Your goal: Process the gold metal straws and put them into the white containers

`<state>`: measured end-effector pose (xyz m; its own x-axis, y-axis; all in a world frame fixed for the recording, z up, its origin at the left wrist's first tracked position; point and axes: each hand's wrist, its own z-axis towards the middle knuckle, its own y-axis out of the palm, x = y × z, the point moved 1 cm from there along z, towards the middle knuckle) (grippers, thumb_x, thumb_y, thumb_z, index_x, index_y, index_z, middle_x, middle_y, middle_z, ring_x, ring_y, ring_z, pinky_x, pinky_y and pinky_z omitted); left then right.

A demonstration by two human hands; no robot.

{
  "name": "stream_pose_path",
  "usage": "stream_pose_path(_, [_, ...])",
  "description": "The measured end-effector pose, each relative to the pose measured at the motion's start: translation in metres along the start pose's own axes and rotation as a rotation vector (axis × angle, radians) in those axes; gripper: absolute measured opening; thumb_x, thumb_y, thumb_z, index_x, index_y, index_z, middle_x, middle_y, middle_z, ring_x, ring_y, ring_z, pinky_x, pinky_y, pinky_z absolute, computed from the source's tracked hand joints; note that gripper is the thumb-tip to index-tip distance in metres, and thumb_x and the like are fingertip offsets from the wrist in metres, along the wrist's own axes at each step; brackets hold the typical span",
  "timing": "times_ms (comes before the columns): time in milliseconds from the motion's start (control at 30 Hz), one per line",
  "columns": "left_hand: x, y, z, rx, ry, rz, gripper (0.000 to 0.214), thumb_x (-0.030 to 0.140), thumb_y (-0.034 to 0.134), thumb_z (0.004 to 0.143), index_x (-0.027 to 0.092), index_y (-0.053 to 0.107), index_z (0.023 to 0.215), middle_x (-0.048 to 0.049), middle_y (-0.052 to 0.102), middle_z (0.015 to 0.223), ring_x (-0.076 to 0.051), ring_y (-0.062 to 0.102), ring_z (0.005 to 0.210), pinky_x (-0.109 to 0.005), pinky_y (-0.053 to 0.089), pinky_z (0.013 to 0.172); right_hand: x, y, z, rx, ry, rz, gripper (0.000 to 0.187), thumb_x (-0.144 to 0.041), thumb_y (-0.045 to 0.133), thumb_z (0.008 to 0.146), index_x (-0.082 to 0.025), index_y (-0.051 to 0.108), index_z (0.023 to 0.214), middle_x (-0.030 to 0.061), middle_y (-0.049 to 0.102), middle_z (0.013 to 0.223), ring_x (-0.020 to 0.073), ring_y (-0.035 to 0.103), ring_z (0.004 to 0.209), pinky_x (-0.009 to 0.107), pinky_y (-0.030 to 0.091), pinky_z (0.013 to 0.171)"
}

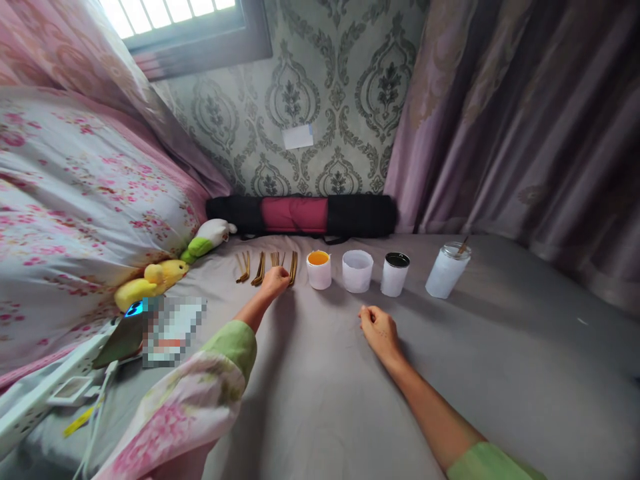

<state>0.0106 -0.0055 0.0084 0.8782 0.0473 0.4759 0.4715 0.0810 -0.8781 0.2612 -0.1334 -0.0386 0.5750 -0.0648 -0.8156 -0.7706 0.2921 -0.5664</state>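
Note:
My left hand reaches over a row of thin brown bent sticks laid in small groups on the grey sheet. Its fingers are pinched together, covering the lower part of one group and close to the rightmost group. Whether a stick is between the fingertips is hidden. Resting lower down, my right hand is loosely curled, with nothing visible in it. Ahead of it stand a white tub of orange contents, a translucent white tub and a white-wrapped can with a dark inside.
At the right, a white-wrapped jar holds a thin brown stick. A black and red roll lies along the wall. Plush toys, a phone, a white power strip and cables are on the left.

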Motion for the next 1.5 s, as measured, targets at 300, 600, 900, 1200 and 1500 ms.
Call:
stream_pose_path(300, [-0.004,0.005,0.007,-0.020,0.065,0.122,0.018,0.023,0.054,0.067,0.014,0.067,0.076,-0.0075,0.065,0.080,-0.017,0.057,0.079,-0.021,0.039,0.065,0.002,0.001,0.000,0.012,-0.016,0.005,0.035,-0.038,0.033,0.079,-0.017,0.060,0.069,0.0062,0.063,0.061,0.0157,0.056,0.055,0.023,0.036,0.050])
stream_pose_path(600, [-0.006,0.009,0.010,-0.048,0.098,0.139,0.018,0.023,0.055,0.065,0.014,0.067,0.076,-0.0067,0.065,0.079,-0.016,0.058,0.077,-0.019,0.039,0.063,0.003,0.002,0.001,0.011,-0.019,0.008,0.035,-0.037,0.034,0.079,-0.017,0.060,0.069,0.0068,0.064,0.064,0.0156,0.055,0.056,0.023,0.036,0.051])
stream_pose_path(900, [-0.007,0.011,0.013,-0.071,0.091,0.143,0.018,0.021,0.056,0.063,0.015,0.067,0.075,-0.0067,0.066,0.078,-0.016,0.059,0.077,-0.019,0.039,0.063,0.000,0.001,0.000,0.014,-0.024,-0.014,0.035,-0.037,0.033,0.080,-0.017,0.059,0.068,0.0053,0.061,0.061,0.0146,0.053,0.054,0.023,0.034,0.051])
stream_pose_path(1200, [-0.007,0.013,0.016,-0.084,0.085,0.168,0.018,0.020,0.055,0.063,0.015,0.068,0.075,-0.0085,0.066,0.080,-0.018,0.059,0.078,-0.021,0.040,0.064,0.002,0.003,0.001,0.018,-0.006,-0.024,0.034,-0.036,0.035,0.080,-0.016,0.059,0.067,0.0047,0.060,0.059,0.0134,0.051,0.053,0.022,0.032,0.051])
stream_pose_path(1500, [-0.006,0.013,0.015,-0.083,0.092,0.161,0.018,0.016,0.054,0.063,0.014,0.068,0.075,-0.0090,0.066,0.080,-0.019,0.059,0.080,-0.021,0.040,0.065,0.004,0.005,0.001,0.025,-0.011,-0.029,0.034,-0.036,0.034,0.080,-0.017,0.059,0.066,0.0046,0.060,0.059,0.0135,0.051,0.053,0.022,0.031,0.051])
